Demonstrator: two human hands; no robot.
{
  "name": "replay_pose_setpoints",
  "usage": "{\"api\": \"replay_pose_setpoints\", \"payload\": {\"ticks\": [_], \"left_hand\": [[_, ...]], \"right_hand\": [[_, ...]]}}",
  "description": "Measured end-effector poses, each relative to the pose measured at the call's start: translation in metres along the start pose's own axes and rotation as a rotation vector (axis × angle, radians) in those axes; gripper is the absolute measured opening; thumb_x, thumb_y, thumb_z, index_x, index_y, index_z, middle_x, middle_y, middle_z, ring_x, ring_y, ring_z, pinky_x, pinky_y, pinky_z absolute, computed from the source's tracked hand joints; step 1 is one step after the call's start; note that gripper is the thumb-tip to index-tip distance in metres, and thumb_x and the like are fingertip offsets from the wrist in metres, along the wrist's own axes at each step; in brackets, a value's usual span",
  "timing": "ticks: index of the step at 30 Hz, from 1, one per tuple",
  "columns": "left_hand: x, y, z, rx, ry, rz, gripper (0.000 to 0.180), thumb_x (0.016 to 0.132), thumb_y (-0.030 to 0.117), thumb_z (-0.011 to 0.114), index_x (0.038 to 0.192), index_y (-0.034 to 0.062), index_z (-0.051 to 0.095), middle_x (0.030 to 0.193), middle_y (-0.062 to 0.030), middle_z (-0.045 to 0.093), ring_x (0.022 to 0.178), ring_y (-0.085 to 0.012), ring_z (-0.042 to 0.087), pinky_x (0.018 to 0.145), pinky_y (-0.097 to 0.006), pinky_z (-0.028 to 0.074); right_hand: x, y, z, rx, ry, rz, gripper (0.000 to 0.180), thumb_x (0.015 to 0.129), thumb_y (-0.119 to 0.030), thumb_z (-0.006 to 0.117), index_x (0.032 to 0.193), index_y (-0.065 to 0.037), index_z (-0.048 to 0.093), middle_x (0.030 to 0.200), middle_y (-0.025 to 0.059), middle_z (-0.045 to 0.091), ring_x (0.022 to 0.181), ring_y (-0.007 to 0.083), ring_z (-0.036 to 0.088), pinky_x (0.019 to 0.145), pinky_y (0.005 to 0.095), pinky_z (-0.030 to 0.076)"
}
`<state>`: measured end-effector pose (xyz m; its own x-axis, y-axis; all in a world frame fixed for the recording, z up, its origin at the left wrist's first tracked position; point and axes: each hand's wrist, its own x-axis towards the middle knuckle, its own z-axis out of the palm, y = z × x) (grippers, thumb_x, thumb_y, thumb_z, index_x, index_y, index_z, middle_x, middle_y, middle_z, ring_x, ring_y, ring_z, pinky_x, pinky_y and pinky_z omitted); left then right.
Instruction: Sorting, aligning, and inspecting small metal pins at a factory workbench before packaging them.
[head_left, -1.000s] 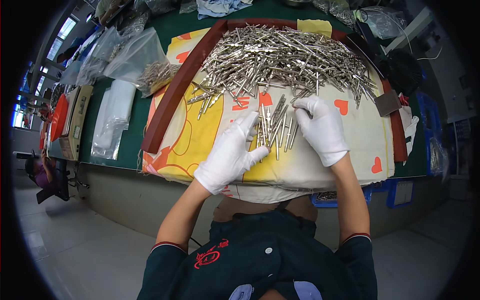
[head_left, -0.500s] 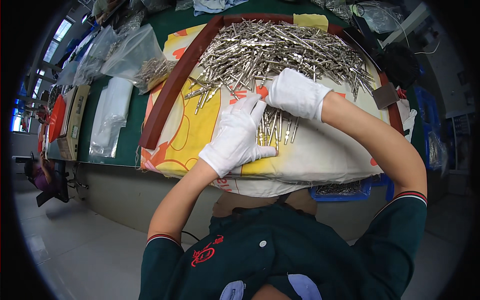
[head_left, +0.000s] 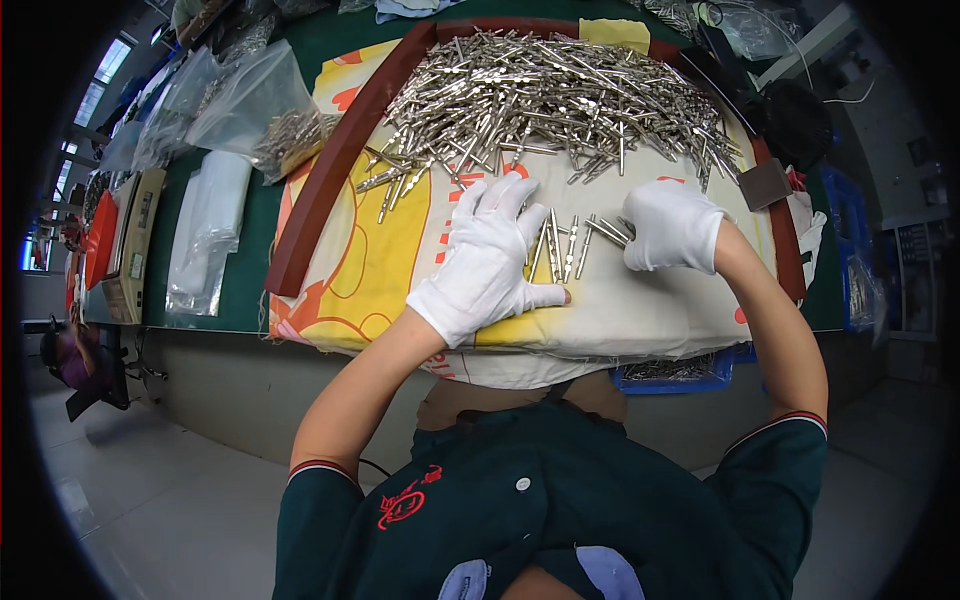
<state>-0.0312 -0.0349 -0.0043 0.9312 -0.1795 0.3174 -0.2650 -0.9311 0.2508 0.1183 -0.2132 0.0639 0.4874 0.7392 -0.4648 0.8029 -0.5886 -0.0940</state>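
Note:
Both my hands wear white cloth gloves. My left hand (head_left: 485, 258) lies on the cloth with its fingers spread, and its thumb stretches along the lower ends of a short row of slim metal rods (head_left: 570, 250). These shiny rods have thicker collars partway along and lie side by side, some hidden behind the fingers. To the right, my right hand (head_left: 675, 228) is closed around several more metal rods (head_left: 612, 233), whose ends poke out at its left side. Beyond both hands spreads a large heap of loose metal rods (head_left: 560, 95).
A dark red wooden frame (head_left: 345, 165) borders the patterned cloth (head_left: 370, 270). Clear plastic bags (head_left: 260, 110), flat plastic sheets (head_left: 210, 225) and a scale (head_left: 135, 240) are on the left. A blue bin (head_left: 680, 375) of metal pieces sits below the table's front edge.
My right hand has moved right and nearer, away from my left hand, with metal rods now showing in it. Fewer rods lie beside my left hand, whose fingers are more spread.

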Motion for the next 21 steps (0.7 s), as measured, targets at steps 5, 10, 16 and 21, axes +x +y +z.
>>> {"api": "replay_pose_setpoints", "payload": {"ticks": [5, 10, 16, 21], "left_hand": [[-0.004, -0.004, 0.007, -0.097, 0.003, 0.016, 0.084, 0.065, 0.066, 0.071, 0.116, -0.0002, 0.058, 0.133, -0.0238, 0.047, 0.129, -0.0385, 0.039, 0.111, -0.051, 0.023], [-0.003, -0.004, 0.004, -0.076, -0.069, 0.056, 0.09, 0.063, 0.069, 0.071, 0.119, 0.0002, 0.056, 0.135, -0.024, 0.045, 0.132, -0.0385, 0.036, 0.113, -0.051, 0.022], [-0.001, 0.001, 0.006, -0.145, -0.068, 0.017, 0.086, 0.064, 0.061, 0.076, 0.12, 0.0001, 0.054, 0.134, -0.0235, 0.045, 0.131, -0.0389, 0.037, 0.112, -0.051, 0.023], [0.001, -0.002, 0.015, -0.165, 0.029, 0.088, 0.082, 0.066, 0.057, 0.075, 0.12, 0.0006, 0.053, 0.13, -0.0223, 0.047, 0.129, -0.0388, 0.038, 0.112, -0.051, 0.023]], "right_hand": [[-0.012, 0.002, 0.037, 0.453, 0.043, 0.138, 0.032, 0.066, -0.026, 0.062, 0.066, 0.006, 0.063, 0.059, 0.0257, 0.057, 0.057, 0.04, 0.06, 0.058, 0.0467, 0.048], [-0.016, -0.017, 0.058, 0.399, 0.29, 0.157, 0.033, 0.075, -0.026, 0.058, 0.06, 0.003, 0.061, 0.052, 0.0212, 0.054, 0.049, 0.0343, 0.056, 0.053, 0.0426, 0.045], [-0.016, -0.027, 0.064, 0.384, 0.435, 0.178, 0.039, 0.083, -0.03, 0.056, 0.06, 0.0, 0.064, 0.054, 0.0211, 0.055, 0.053, 0.0374, 0.059, 0.056, 0.0454, 0.046], [-0.018, -0.033, 0.064, 0.274, 0.478, 0.238, 0.04, 0.086, -0.036, 0.054, 0.068, -0.002, 0.067, 0.062, 0.0226, 0.061, 0.061, 0.0396, 0.063, 0.06, 0.0479, 0.05]]}}
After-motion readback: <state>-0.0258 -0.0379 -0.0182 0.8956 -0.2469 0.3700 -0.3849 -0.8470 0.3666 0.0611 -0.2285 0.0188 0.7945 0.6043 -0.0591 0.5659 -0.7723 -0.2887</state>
